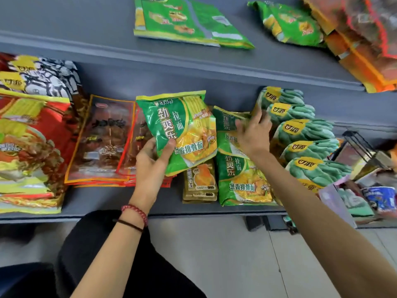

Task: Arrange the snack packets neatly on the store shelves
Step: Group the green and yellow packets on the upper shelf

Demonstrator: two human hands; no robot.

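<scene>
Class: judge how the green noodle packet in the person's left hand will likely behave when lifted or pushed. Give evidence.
Probably light: the left hand holds the green noodle packet up by one lower corner alone. Likely fairly stiff, since it stands out without drooping. Its glossy film looks slippery, so it may slide when pushed.

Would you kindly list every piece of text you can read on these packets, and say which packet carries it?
"劲爽乐 拉面" and "葱香排骨面": held green packet, gripped by the left hand.
The same two lines: front green packet lying on the shelf.
"甘源": yellow tags on the teal packets.
Gold packets, dark red packets, upper-shelf packets: print too small or blurred to read.
</scene>
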